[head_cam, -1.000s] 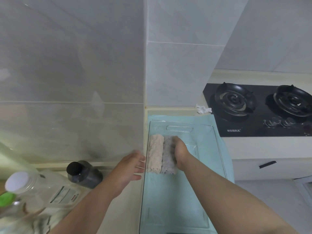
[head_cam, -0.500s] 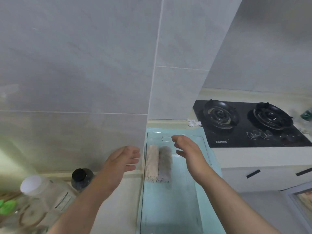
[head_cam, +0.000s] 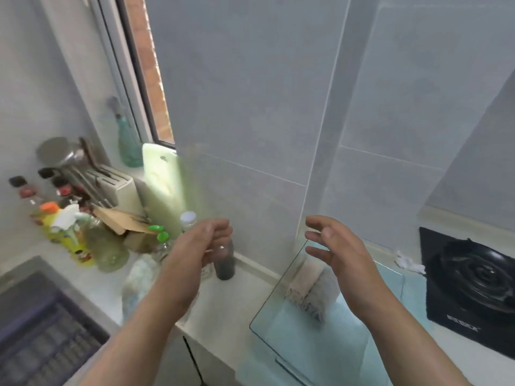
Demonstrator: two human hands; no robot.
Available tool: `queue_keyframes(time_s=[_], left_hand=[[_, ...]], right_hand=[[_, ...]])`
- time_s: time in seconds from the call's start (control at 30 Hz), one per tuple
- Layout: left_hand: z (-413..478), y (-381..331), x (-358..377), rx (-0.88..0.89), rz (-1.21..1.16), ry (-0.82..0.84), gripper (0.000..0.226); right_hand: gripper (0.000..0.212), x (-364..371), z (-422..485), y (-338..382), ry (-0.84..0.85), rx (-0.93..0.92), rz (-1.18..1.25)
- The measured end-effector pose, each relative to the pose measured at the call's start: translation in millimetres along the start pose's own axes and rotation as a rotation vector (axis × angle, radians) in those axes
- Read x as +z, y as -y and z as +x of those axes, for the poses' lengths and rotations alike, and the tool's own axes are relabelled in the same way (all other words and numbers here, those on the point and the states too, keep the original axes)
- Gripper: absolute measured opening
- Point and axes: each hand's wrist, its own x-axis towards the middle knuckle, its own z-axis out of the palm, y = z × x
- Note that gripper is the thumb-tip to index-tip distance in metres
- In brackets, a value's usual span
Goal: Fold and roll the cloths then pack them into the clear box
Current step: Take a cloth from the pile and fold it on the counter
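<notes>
The clear box sits on a light blue cloth on the counter, beside the tiled wall. Two rolled cloths lie side by side inside it: a beige roll nearest the wall and a grey roll to its right. My right hand hovers above the rolls with its fingers spread and loosely bent, holding nothing. My left hand is raised over the counter left of the box, fingers loosely curled and empty.
A black gas hob lies to the right, with a crumpled white tissue by it. A dark jar, bottles, a knife block and a green cutting board crowd the left counter. A sink is at lower left.
My right hand let go of the grey roll and lifted out of the box. Both hands rose, and my view swung up and to the left.
</notes>
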Motion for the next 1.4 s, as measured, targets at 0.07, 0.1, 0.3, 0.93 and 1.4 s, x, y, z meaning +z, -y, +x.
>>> queue_keyframes(time_s=[0.07,0.1,0.3,0.93,1.4], left_hand=[[-29,-1,-4,0.047,0.015,-0.052,0.042],[-45,-2,-6,0.057,0.009,-0.096,0.042],[-158,-25,-52,0.069,0.062,-0.303,0.046],[-636,-109,-291,0.133,0.161,-1.239,0.060],[-880,-110,-395,0.064,0.170,-1.481,0.039]], right_hand=[[0.048,1,-15,2,0.062,0.004,-0.012],[0.051,2,-25,5,0.116,-0.003,-0.018],[0.039,52,-75,29,0.422,-0.074,-0.017],[0.038,372,-424,84,1.299,-0.125,-0.041],[0.035,501,-658,84,1.563,-0.066,-0.145]])
